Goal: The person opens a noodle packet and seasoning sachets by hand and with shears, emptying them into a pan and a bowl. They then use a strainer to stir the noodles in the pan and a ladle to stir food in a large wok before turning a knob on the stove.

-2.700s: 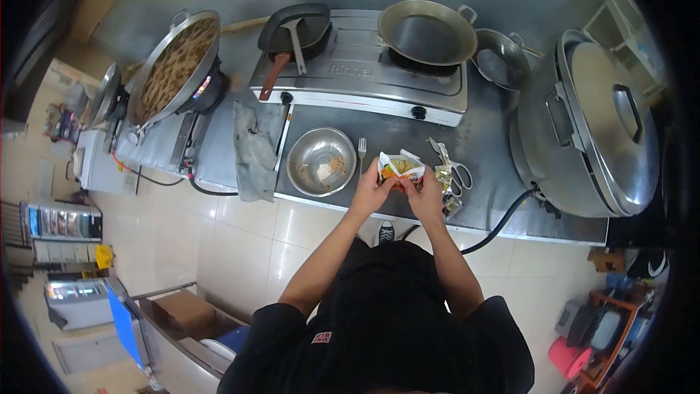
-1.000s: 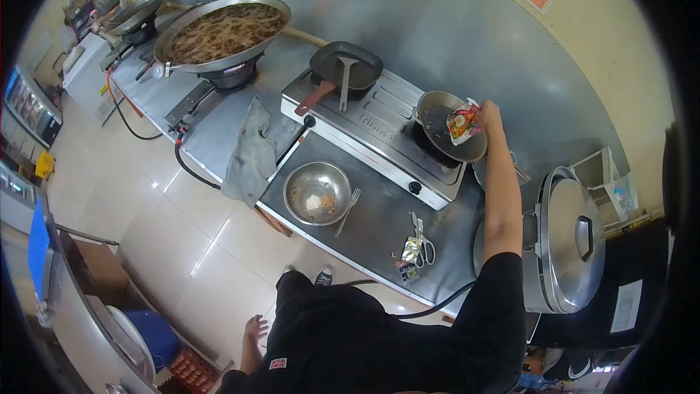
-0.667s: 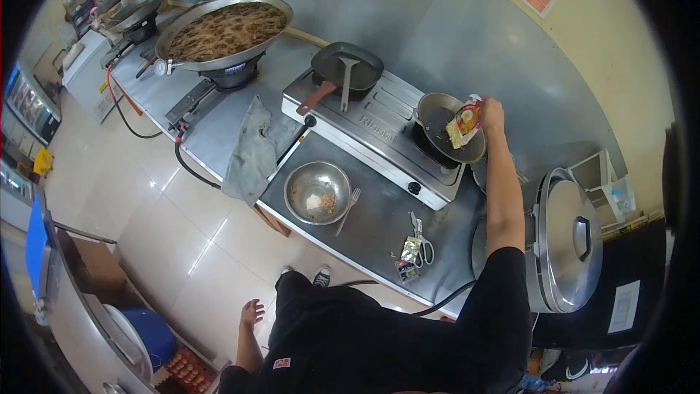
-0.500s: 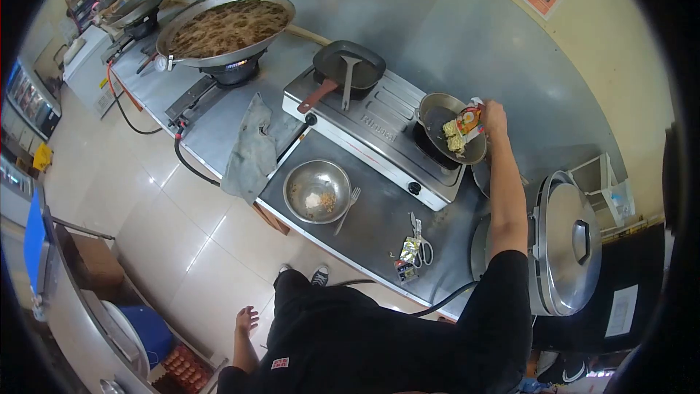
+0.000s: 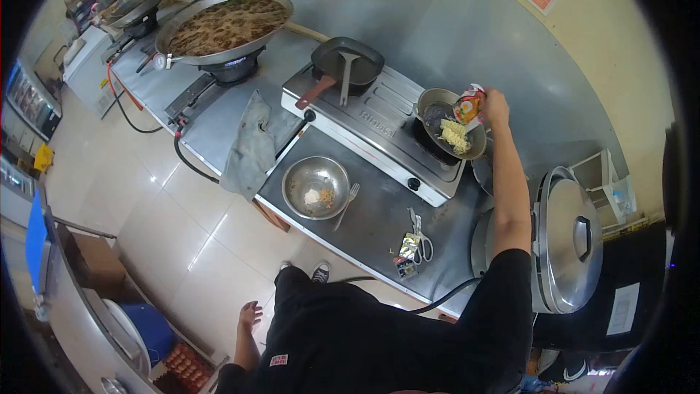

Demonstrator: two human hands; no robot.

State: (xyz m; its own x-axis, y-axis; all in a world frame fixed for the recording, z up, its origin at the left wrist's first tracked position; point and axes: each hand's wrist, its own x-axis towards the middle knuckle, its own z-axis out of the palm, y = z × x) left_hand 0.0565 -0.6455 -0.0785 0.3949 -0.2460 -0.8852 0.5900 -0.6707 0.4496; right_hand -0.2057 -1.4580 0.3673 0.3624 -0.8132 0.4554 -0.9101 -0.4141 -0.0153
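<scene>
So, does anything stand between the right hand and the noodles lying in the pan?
Only the packet, which the right hand itself holds over the edge of the pan, beside the noodles in this view. Nothing else visible stands in between.

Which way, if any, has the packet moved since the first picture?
Yes: against the stove, the packet went from over the worktop in front to over the pan on top, in the right hand.

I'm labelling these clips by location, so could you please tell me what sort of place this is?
Probably a commercial kitchen: a wide, well-filled wok sits on a burner, noodles lie in a pan on the stove, and a very large lidded pot stands nearby.
</scene>
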